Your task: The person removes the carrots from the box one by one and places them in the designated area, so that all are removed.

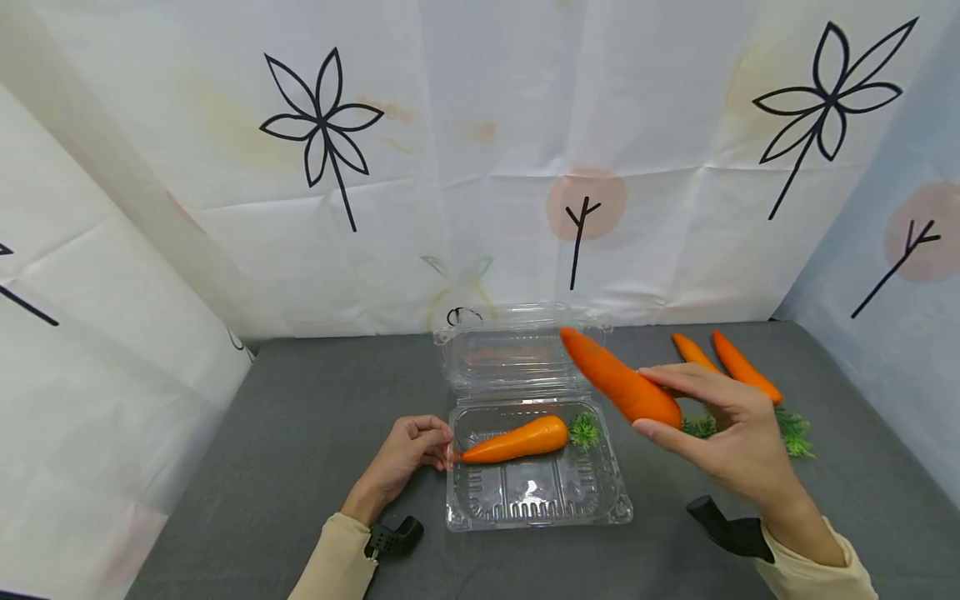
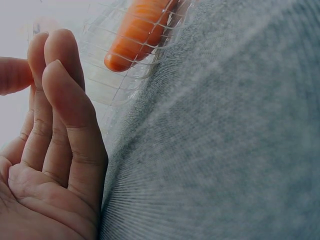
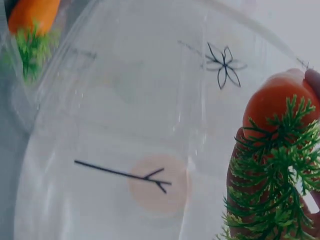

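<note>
A clear plastic clamshell box (image 1: pixel 540 518) stands with its lid (image 1: pixel 510 342) raised at the back. Inside lies one orange toy carrot (image 1: pixel 517 440), its green leaves (image 1: pixel 584 430) toward the right. My left hand (image 1: pixel 412 454) pinches the box's left rim between thumb and fingertips; the exact contact is partly hidden. To the right of the box and above the table, my right hand (image 1: pixel 731 433) grips a second carrot (image 1: pixel 618 379) near its thick end, the tip pointing up and left. Green leaves (image 3: pixel 275 175) hang from that carrot in the right wrist view.
Two more carrots, one farther right (image 1: pixel 746 367) and one partly behind my right hand (image 1: pixel 692 352), lie on the grey table (image 1: pixel 322 417) at the back right. Patterned white cloth (image 1: pixel 480 167) walls stand behind and on both sides.
</note>
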